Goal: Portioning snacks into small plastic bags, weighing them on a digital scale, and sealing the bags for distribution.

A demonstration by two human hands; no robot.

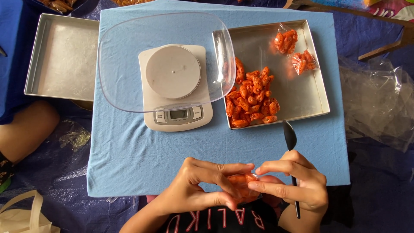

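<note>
Orange-red snacks (252, 98) on a silver metal tray (321, 92); white kitchen scale (177, 88) under a clear plastic bowl (125, 64); light blue cloth (129, 151); black spoon (290, 137)

White kitchen scale (177, 87) sits mid-counter (129, 155), which is light blue; a clear plastic bowl (125, 64) rests on the scale's round platform. Just right of it, a metal tray (310, 92) holds a loose pile of orange-red snacks (252, 100) at its near-left, plus two small filled bags (285, 41) (303, 61) toward the far side. Empty-looking metal tray (62, 56) far left. Crumpled clear plastic bags (379, 101) off the right edge. White tote bag (21, 215) at bottom left.
</note>
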